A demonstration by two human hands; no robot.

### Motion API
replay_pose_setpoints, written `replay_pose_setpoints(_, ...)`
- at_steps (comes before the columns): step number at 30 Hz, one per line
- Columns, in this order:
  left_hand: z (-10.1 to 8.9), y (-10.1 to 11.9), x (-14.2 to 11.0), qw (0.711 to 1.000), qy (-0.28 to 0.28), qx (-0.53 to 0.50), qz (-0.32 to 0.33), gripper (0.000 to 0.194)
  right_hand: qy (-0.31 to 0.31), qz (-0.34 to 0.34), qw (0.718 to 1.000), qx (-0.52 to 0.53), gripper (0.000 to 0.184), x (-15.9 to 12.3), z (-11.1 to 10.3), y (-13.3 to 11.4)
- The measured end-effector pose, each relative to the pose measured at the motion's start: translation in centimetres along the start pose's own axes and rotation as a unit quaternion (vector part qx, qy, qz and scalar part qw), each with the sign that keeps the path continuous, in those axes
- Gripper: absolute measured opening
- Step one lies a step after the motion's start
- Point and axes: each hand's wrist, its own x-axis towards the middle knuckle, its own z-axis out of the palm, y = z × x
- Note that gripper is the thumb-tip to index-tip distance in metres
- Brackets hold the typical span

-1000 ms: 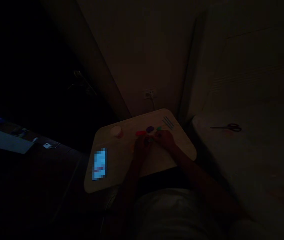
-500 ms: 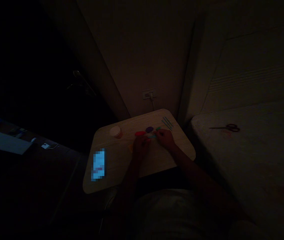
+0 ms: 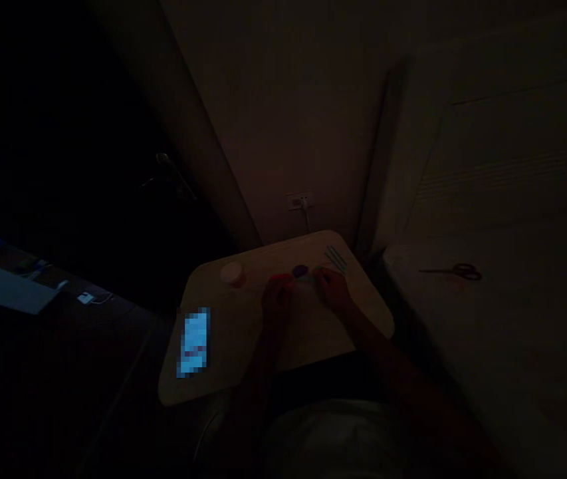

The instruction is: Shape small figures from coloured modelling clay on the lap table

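Two bare hands work close together over the bench, and between them runs a pale strip, thin and faintly greenish. The right hand curls in at its far end, fingers bunched; the left hand bends over a red piece on the near side. Is either one pinching? In this gloom one cannot tell. The strip looks light and probably bendy, so a gentle fingertip hold near each end should suit it. The red piece and the dark purple piece, lying just beyond the strip, look small and perhaps soft; a light grip at the edges seems wise. A speck of green shows by the right fingertips.

And the bench itself: rounded corners, pale wood look, slim sticks side by side at the far right, a pale tub to the left, a glowing phone at the near left. Beyond stands a wall outlet; scissors lie on a bed-like surface off to the right. Very dark room, this.
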Motion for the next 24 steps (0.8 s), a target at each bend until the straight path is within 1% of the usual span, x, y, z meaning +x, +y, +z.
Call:
replay_pose_setpoints(4, 0.2, -0.7, -0.2, 0.999, -0.012, 0.028, 0.019, 0.017, -0.014, 0.002, 1.000, -0.017, 0.041, -0.1, 0.2, 0.3)
replay_pose_setpoints(8, 0.5, -1.4, -0.6, 0.996, -0.049, 0.064, 0.039, 0.027, -0.012, -0.001, 1.000, -0.026, 0.038, -0.1, 0.3, 0.5)
replay_pose_setpoints(11, 0.6, -1.6, -0.7, 0.996, -0.047, 0.075, 0.030, 0.025, -0.010, -0.003, 1.000, -0.020, 0.040, -0.2, 0.4, 0.6)
replay_pose_setpoints(14, 0.8, -1.8, -0.9, 0.996, -0.034, 0.080, 0.012, 0.029, -0.011, 0.002, 1.000, -0.010, 0.041, -0.2, 0.5, 0.7)
replay_pose_setpoints(16, 0.8, -2.1, -1.0, 0.995, -0.044, 0.086, 0.006, 0.030, -0.012, 0.003, 1.000, -0.001, 0.040, -0.2, 0.5, 0.6)
replay_pose_setpoints(19, 0.8, -2.4, -1.0, 0.990, -0.069, 0.123, 0.029, 0.025, -0.008, 0.007, 1.000, 0.009, 0.039, -0.2, 0.5, 0.5)
replay_pose_setpoints(21, 0.7, -2.4, -1.0, 0.982, -0.073, 0.164, 0.050, 0.024, -0.005, 0.006, 1.000, 0.016, 0.037, -0.3, 0.5, 0.5)
replay_pose_setpoints(24, 0.6, -2.0, -1.1, 0.969, -0.078, 0.226, 0.060, 0.023, -0.005, 0.002, 1.000, 0.022, 0.039, -0.3, 0.6, 0.6)
